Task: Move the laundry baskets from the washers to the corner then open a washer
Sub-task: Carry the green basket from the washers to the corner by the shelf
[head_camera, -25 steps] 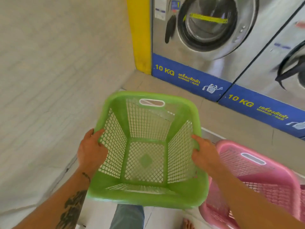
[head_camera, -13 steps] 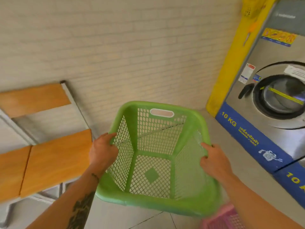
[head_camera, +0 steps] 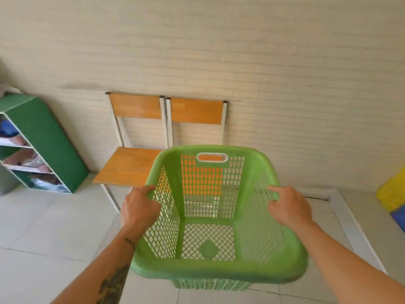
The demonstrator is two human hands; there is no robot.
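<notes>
Right now the person holds the green basket (head_camera: 219, 273) above the tiled floor (head_camera: 54, 227), one hand on each side. The left hand (head_camera: 138, 207) is curled over the left rim and the right hand (head_camera: 289, 207) grips the right rim the same way. The basket's far wall, with its white-edged handle slot, faces two wooden chairs (head_camera: 135, 108) that stand side by side against the pale brick wall (head_camera: 219, 51). A green shelf (head_camera: 43, 137) stands further left. Something yellow (head_camera: 392, 191) shows at the right edge.
</notes>
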